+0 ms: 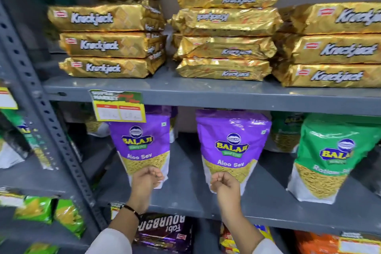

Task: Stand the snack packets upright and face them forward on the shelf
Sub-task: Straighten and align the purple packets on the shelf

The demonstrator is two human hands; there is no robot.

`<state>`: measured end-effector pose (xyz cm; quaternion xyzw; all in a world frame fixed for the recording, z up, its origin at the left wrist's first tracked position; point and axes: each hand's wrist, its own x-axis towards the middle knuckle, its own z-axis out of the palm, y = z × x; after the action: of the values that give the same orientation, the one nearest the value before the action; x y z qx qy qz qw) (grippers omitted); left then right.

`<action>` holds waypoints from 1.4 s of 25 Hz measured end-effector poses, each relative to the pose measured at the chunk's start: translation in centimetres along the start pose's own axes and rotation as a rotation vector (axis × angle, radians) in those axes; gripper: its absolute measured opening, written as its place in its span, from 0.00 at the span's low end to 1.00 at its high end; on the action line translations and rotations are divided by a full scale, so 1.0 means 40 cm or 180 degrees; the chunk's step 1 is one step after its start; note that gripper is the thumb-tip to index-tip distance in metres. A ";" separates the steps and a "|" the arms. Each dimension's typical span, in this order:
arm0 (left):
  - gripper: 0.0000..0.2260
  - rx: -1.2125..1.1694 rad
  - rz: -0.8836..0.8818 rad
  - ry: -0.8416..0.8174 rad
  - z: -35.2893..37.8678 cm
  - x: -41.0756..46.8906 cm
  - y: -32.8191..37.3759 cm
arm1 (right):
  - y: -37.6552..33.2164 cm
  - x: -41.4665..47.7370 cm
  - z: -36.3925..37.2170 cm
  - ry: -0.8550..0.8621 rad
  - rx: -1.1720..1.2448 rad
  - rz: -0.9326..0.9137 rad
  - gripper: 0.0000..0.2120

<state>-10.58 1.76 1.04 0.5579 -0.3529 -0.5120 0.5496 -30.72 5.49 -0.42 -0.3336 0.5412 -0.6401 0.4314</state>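
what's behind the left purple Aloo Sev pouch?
Behind the left Aloo Sev pouch, another purple packet peeks out top right, a yellow-filled packet at left. Anything directly behind is covered.

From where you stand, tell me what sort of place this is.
Most likely a supermarket or grocery shop aisle. Grey slotted metal shelving carries a price tag on its edge, stacks of identical gold Krackjack packs sit above, and purple Balaji Aloo Sev pouches stand facing forward below.
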 end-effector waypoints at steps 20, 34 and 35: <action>0.32 0.0737 -0.0600 -0.0821 -0.265 0.225 0.059 | 0.113 0.005 0.336 -0.0889 -0.0175 0.0622 0.27; 0.34 0.0554 -0.0702 -0.0964 -0.255 0.193 0.074 | 0.127 0.031 0.341 -0.0681 -0.0339 0.0802 0.31; 0.35 0.0530 -0.0697 -0.0941 -0.257 0.196 0.068 | 0.131 0.032 0.340 -0.0677 -0.0351 0.0812 0.31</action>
<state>1.53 -3.56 0.94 0.5551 -0.4081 -0.6142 0.3849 -18.07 -1.40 -3.00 -0.3511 0.5648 -0.5105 0.5450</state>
